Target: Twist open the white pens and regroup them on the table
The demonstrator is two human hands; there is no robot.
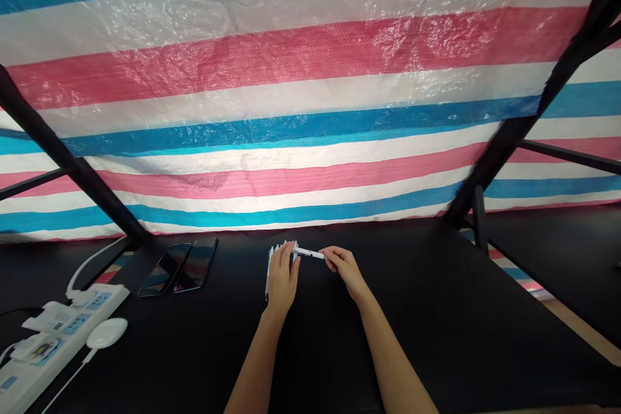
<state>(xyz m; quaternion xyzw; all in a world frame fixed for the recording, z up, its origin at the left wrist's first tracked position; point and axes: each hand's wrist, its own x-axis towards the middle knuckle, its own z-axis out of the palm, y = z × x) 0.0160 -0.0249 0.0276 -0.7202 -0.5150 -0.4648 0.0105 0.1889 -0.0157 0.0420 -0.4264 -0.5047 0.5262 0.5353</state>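
My right hand (342,265) pinches one end of a white pen (310,253), which lies almost level and points left. The far end of that pen reaches my left hand (283,275). Fingers stretched forward, the left hand lies over a group of slim white pens (268,272) on the black table, its thumb apart from the other fingers. Several white tips show just beyond its fingertips. Most of the group is hidden under the palm, so I cannot tell how firmly the left hand presses on it.
Two dark phones (196,266) lie on the black table (320,349) at the left. Nearer are a white power strip (63,336) with plugs and cables, and a round white charger (107,333). Black frame bars (514,136) and a striped tarp (291,71) stand behind.
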